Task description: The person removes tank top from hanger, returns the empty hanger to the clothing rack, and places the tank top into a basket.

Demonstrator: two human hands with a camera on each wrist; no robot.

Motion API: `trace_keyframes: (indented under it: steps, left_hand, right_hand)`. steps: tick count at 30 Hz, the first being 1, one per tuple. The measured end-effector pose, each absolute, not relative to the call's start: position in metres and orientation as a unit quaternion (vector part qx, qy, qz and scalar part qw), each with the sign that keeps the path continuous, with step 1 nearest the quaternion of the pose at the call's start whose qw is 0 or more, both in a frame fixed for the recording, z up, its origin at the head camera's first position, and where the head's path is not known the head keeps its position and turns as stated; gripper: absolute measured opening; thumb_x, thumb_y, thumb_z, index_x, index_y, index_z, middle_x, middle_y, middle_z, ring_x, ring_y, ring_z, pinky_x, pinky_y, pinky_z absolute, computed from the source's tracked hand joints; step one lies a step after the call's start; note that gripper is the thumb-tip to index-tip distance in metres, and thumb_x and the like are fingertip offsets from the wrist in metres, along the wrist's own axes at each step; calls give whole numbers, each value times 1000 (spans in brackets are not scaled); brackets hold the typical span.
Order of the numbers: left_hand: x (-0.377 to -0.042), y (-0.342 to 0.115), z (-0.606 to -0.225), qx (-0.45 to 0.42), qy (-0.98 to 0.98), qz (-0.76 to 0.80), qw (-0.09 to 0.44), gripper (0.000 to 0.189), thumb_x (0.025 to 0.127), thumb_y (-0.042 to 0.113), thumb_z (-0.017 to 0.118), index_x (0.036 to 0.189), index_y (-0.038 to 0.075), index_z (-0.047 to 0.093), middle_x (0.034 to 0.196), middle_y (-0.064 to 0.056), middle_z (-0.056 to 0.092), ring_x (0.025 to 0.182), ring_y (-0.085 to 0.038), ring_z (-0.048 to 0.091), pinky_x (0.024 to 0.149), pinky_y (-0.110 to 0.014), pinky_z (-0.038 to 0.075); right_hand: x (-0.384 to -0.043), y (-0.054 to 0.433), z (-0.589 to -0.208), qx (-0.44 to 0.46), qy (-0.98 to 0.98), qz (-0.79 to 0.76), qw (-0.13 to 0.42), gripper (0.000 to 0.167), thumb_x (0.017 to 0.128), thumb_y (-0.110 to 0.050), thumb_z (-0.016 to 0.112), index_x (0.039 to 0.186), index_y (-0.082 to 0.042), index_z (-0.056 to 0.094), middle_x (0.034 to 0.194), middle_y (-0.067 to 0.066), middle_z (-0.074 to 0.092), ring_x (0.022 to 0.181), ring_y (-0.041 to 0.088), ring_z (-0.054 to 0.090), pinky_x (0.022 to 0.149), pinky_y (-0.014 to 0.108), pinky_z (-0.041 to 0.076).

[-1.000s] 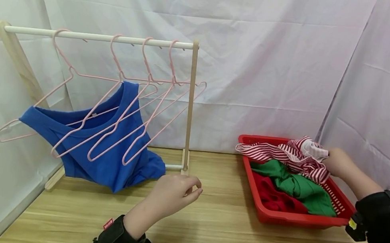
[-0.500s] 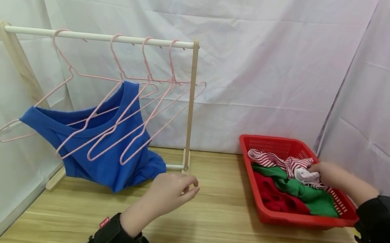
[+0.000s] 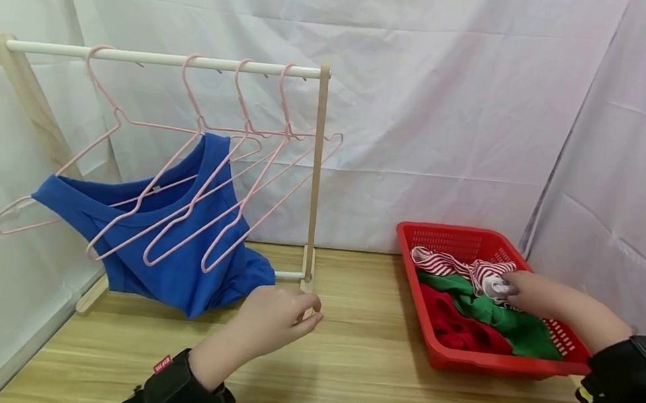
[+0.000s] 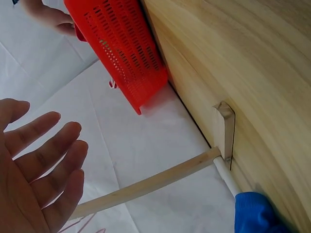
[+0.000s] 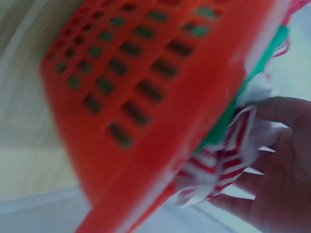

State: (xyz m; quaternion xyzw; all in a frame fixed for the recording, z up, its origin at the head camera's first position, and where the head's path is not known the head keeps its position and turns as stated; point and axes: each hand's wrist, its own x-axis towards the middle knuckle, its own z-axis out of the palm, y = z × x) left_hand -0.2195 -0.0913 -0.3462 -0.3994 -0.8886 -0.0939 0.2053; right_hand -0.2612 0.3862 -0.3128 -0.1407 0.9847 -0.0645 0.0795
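Note:
My right hand [image 3: 528, 293] is inside the red basket [image 3: 496, 362], its thumb and fingers around a bunched red-and-white striped garment [image 3: 442, 262] at its white part. In the right wrist view the striped cloth [image 5: 232, 155] lies between the thumb and the fingers of the hand [image 5: 286, 165]. Under it in the basket are a green cloth [image 3: 529, 331] and a red cloth [image 3: 464, 327]. My left hand [image 3: 272, 319] hovers over the table before the rack, fingers loosely bent, holding nothing; the left wrist view shows its palm [image 4: 24, 184] bare.
At left stands a clothes rack with a white rail [image 3: 154, 59] and wooden posts [image 3: 315, 174]. Several pink hangers [image 3: 191, 97] hang from it, and a blue sleeveless top [image 3: 171, 271] is on the leftmost one. White sheets [image 3: 429, 107] enclose the wooden table [image 3: 349, 391].
My right hand has lowered the striped garment from over the basket's rim down into it, then shifted slightly left. My left hand has drifted a little left and down.

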Motion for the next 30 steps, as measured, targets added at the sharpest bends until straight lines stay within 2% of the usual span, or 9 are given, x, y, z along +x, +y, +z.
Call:
trace_keyframes:
  steps: [8, 13, 18, 24, 30]
  left_hand:
    - [-225, -104, -341, -412, -870, -55, 264, 15, 90, 33, 69, 89, 18, 71, 69, 7, 64, 55, -6, 55, 44, -22, 39]
    - [-227, -112, -331, -416, -853, -47, 311, 15, 88, 32, 72, 91, 17, 72, 74, 4, 66, 57, -10, 58, 47, -26, 44]
    - [-224, -117, -319, -413, -831, -47, 371, 14, 86, 29, 73, 90, 15, 72, 71, 3, 62, 56, -10, 56, 46, -26, 44]
    - [-213, -121, -299, -399, -818, -62, 410, 17, 83, 28, 76, 90, 13, 72, 79, 1, 69, 65, -15, 65, 52, -30, 51]
    - [-207, -126, -285, -389, -814, -79, 424, 19, 84, 25, 75, 94, 9, 73, 84, -3, 71, 73, -20, 68, 57, -33, 54]
  right_hand:
    - [-252, 364, -297, -135, 986, -69, 68, 54, 91, -24, 65, 127, 14, 50, 108, 26, 61, 99, 41, 58, 87, 62, 45]
    - [-244, 338, -285, -126, 990, -54, 19, 60, 91, -32, 66, 132, 10, 50, 123, 33, 54, 114, 50, 49, 89, 65, 42]
    - [-236, 300, -274, -121, 991, -49, -35, 64, 89, -42, 67, 135, 1, 53, 126, 26, 56, 117, 45, 50, 87, 64, 44]
    - [-221, 260, -268, -133, 985, -78, -80, 62, 90, -35, 69, 140, -4, 50, 132, 23, 54, 124, 43, 46, 96, 64, 38]
    - [-214, 232, -269, -132, 976, -117, -125, 61, 93, -38, 64, 144, -8, 46, 138, 21, 50, 128, 42, 42, 101, 63, 32]
